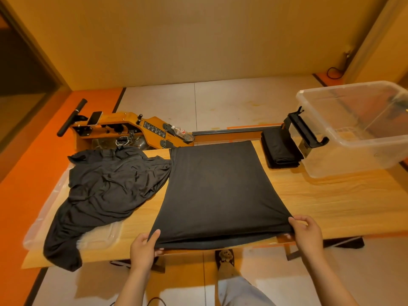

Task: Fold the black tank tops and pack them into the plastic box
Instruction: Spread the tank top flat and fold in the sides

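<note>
At the left end of the table (331, 195), a clear plastic lid (39, 217) lies under a rumpled heap (106, 186) of black tank tops, and one end of the heap hangs over the near edge. On the floor beyond the table's far edge stands an orange rower (123, 129) with a bottle (182, 132) resting on it.

At the middle of the table we have one black top (216, 191) spread flat and smooth. Its far left corner touches the heap and its near hem reaches the table's near edge. Our left hand (143, 250) pinches the hem's near left corner, fingers grasping the cloth with the thumb on top. Below the hem, between our arms, a slipper (225, 259) shows on the floor. Our right hand (309, 235) grips the near right corner of the same top, fingers curled over the cloth's edge.

Further right, at the table's far side, a stack (280, 149) of folded black tops lies just beside the clear plastic box (357, 129), which sits on the table's far right corner.
</note>
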`<state>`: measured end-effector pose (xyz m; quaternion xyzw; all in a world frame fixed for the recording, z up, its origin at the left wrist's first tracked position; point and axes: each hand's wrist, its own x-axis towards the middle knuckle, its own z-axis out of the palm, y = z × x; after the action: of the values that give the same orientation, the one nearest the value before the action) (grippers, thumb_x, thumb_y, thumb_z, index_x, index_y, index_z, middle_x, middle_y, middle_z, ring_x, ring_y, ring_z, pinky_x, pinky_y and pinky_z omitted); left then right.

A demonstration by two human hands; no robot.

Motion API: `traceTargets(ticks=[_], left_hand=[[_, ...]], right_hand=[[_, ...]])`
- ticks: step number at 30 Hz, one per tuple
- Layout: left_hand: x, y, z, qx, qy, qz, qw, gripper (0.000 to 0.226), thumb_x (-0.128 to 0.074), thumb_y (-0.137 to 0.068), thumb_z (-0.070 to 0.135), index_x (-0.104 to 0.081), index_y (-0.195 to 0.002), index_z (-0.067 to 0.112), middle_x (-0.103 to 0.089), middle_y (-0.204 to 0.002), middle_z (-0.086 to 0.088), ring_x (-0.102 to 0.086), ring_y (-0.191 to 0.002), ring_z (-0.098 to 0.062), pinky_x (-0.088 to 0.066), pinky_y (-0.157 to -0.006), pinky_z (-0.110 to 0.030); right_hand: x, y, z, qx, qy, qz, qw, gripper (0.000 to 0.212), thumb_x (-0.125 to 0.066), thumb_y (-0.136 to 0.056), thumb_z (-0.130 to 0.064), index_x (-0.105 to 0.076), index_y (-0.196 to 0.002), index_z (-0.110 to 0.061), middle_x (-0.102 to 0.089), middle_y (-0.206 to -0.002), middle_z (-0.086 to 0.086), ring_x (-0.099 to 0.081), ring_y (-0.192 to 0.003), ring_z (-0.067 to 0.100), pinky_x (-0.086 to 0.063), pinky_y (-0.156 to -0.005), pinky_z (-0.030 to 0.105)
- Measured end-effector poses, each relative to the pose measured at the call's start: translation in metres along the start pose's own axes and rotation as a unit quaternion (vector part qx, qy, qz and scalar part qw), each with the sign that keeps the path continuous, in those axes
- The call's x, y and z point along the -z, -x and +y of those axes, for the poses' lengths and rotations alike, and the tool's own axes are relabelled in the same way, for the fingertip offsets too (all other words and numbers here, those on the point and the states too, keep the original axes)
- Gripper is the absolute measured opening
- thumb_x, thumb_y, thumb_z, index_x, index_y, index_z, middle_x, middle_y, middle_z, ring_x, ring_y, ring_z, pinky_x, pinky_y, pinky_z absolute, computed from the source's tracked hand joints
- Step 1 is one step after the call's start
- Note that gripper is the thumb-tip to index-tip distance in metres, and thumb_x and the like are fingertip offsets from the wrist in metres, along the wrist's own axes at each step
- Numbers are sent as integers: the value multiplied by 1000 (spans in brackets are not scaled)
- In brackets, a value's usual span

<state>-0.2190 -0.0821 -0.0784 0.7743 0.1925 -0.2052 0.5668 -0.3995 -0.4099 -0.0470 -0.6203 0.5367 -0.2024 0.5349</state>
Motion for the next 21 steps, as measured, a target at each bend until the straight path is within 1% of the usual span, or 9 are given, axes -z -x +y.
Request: traceTargets(ticks=[3,6,7,10,12,14,16,19,21], left_hand=[[8,1,-4,19,7,4,1000,36,-64,-92,20,-57,-120,-2,-66,-105,-19,-68,-78,-28,-57,-62,-29],[16,3,-9,21,-2,-8,1000,34,-66,-91,18,-59,-116,-3,-67,-99,-19,-68,-80,-27,-57,-56,-22],[19,5,-10,22,-8,-12,1000,33,-66,-90,17,-60,-115,-4,-68,-96,-18,-69,-81,-26,-56,-54,-19],[28,9,-16,35,-15,-16,999,34,-68,-89,12,-60,-117,-5,-70,-92,-18,-69,-84,-25,-55,-53,-17],[32,12,-17,45,-11,-14,999,36,-68,-89,10,-58,-119,-5,-69,-93,-18,-68,-83,-24,-55,-52,-16],[35,13,-16,53,-5,-21,998,35,-68,-88,10,-59,-119,-6,-69,-94,-20,-67,-81,-23,-54,-50,-15],[37,13,-15,65,5,-28,997,33,-69,-88,10,-61,-116,-5,-69,-94,-23,-67,-78,-22,-55,-51,-17],[41,15,-11,85,15,-41,995,21,-69,-88,12,-65,-104,-1,-68,-94,-26,-65,-74,-21,-56,-52,-18],[42,12,-8,89,29,-52,994,31,-69,-87,13,-62,-112,-4,-67,-92,-23,-65,-75,-21,-56,-52,-18]], right_hand=[[1,3,7,-24,3,5,1000,6,-60,-92,-9,-58,-96,-5,-64,-78,14,-60,-63,25,-49,-60,34],[0,5,11,-24,24,6,999,12,-65,-90,-10,-58,-98,-5,-62,-71,12,-58,-61,25,-47,-59,32],[-1,7,13,-24,34,5,999,13,-66,-89,-11,-59,-98,-5,-62,-72,13,-58,-63,24,-46,-59,32],[-2,14,23,-37,39,7,999,17,-70,-86,-12,-60,-97,-5,-64,-87,16,-57,-73,22,-43,-59,30],[0,19,24,-59,22,-13,998,15,-68,-87,-10,-61,-96,-2,-62,-82,13,-57,-74,22,-42,-57,27],[5,20,23,-95,12,-63,993,9,-63,-90,-6,-62,-84,1,-60,-72,12,-57,-72,24,-40,-55,25],[9,21,22,-116,17,-103,988,23,-60,-91,-2,-60,-68,0,-58,-65,13,-54,-63,23,-40,-55,26],[11,23,18,-119,24,-106,987,32,-57,-93,0,-54,-61,-2,-54,-63,13,-49,-59,22,-40,-55,26],[11,22,11,-116,18,-102,988,31,-56,-93,-1,-51,-63,-3,-52,-65,13,-49,-60,21,-39,-55,26]])
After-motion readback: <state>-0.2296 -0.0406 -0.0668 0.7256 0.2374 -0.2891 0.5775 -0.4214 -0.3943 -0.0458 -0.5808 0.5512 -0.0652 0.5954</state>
